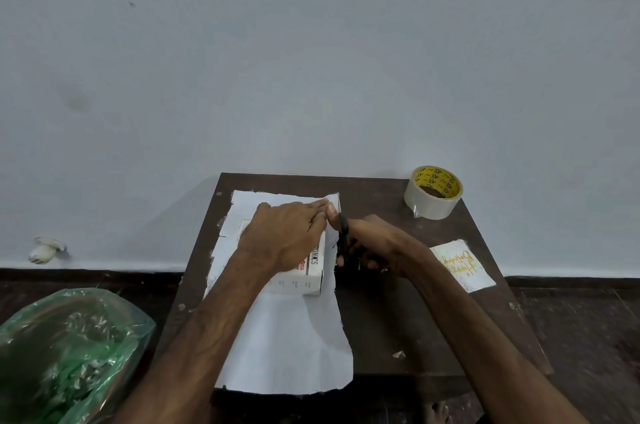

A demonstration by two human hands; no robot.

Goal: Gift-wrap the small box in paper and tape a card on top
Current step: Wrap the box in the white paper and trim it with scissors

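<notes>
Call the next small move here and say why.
Likely one more snip toward the far edge: the right hand holds the scissors at the right side of the paper, little uncut sheet seems left ahead, and the left hand presses it down by the box.
</notes>
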